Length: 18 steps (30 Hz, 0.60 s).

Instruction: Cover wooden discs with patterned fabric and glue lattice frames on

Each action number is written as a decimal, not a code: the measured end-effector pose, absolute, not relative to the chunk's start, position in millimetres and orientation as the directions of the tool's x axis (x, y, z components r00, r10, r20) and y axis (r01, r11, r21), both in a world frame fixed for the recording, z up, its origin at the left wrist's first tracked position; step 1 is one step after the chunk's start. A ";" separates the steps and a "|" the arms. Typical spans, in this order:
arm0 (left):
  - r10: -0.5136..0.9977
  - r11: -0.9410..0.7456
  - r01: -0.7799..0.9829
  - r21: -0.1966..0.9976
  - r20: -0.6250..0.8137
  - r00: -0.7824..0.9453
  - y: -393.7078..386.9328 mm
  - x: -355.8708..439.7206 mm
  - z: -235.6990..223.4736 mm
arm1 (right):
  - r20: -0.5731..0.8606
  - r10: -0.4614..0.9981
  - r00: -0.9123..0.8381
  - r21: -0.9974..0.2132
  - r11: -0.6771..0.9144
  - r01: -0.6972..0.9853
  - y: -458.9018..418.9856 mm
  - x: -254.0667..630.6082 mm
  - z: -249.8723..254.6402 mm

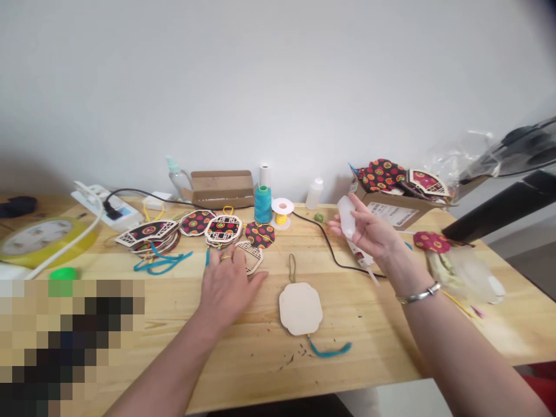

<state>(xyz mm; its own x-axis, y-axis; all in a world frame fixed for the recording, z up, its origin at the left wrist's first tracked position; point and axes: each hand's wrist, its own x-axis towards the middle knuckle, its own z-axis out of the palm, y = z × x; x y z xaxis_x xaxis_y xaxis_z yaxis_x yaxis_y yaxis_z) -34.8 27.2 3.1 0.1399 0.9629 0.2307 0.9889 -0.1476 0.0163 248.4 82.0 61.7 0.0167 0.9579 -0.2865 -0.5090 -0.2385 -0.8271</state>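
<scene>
In the head view my left hand (226, 279) reaches over the table with its thumb spread apart. Its fingertips rest at a pale wooden lattice frame (254, 259), partly hidden under them, just below a patterned lattice pendant (223, 230). Raised on the right, my right hand (369, 229) holds a small translucent white squeeze bottle (346, 215), tilted with its narrow end downward. Between the hands lies a plain wooden pendant (300, 309) with a scalloped outline, a cord loop on top and a teal tassel (330, 349) below.
Behind stand a teal thread cone (263, 204), a yellow thread spool (281, 219) and another white bottle (315, 193). Fan-shaped pendants (147, 234) and a power strip (108, 207) are at left. A cardboard box (393, 213) with patterned pieces stands right. A black cable (332, 249) crosses the table.
</scene>
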 end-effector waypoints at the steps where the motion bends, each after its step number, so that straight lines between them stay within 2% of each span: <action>1: 0.966 -0.141 0.990 0.020 0.223 0.133 27.8 -34.6 2.9 | -0.290 0.957 0.014 -0.805 -0.236 -0.544 86.2 248.3 59.7; 5: 0.976 -0.108 0.993 0.037 0.193 0.099 27.9 -33.2 3.3 | -0.329 0.943 0.047 -0.757 -0.233 -0.611 105.1 248.2 50.1; 10: 0.982 -0.074 0.996 0.047 0.179 0.064 25.8 -31.9 4.9 | -0.379 0.922 0.081 -0.763 -0.262 -0.591 130.2 246.6 41.2; 14: 0.988 -0.055 0.998 0.035 0.145 0.049 24.8 -31.3 4.5 | -0.391 0.909 0.143 -0.813 -0.268 -0.516 142.9 245.6 37.1; 18: 0.987 -0.059 0.998 0.025 0.154 0.055 23.7 -30.8 5.6 | -0.363 0.907 0.215 -0.893 -0.272 -0.358 146.8 244.5 35.3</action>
<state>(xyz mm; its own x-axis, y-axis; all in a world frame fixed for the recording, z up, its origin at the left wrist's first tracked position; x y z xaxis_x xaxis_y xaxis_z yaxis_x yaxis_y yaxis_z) -30.8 23.7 5.6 0.0547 0.9866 0.1536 0.9979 -0.0592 0.0253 244.5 146.8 35.3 0.2151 0.9067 -0.3627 -0.3584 -0.2722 -0.8930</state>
